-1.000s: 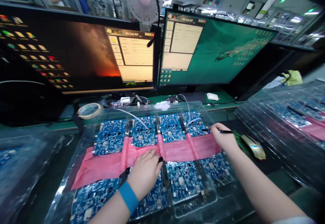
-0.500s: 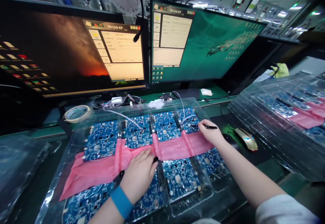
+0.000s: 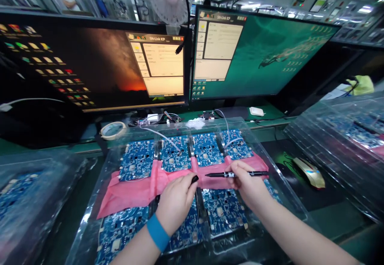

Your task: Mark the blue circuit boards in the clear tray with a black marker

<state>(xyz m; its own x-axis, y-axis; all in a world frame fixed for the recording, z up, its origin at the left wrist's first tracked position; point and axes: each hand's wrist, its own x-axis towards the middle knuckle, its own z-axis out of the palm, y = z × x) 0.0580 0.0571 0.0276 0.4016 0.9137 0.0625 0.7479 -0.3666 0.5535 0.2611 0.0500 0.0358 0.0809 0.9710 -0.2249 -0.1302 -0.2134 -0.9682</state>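
Observation:
My right hand (image 3: pixel 247 181) grips a black marker pen (image 3: pixel 220 174), its bare tip pointing left above the pink strip (image 3: pixel 126 195). Between the thumb and fingers of my left hand (image 3: pixel 175 199) is a small black pen cap (image 3: pixel 195 179). That hand is over the middle of the strip, a blue band around its wrist. Blue circuit boards (image 3: pixel 137 159) lie in two rows in a clear plastic tray (image 3: pixel 90 221), and the strip runs between the rows. A white cable reaches a board (image 3: pixel 171 153) in the back row; another comes to the back-right board (image 3: pixel 238 149).
Two monitors (image 3: pixel 255 57) stand behind the tray, with a small fan (image 3: pixel 169 1) above them. A tape roll (image 3: pixel 113 130) sits at the back left. To the right are a gold mouse (image 3: pixel 309 172) and stacked trays (image 3: pixel 339 153). Another tray (image 3: pixel 36 189) is at left.
My right hand has drawn the marker back from the back-right board, toward me, over the pink strip. My left hand has lifted slightly with the cap. The view has shifted left.

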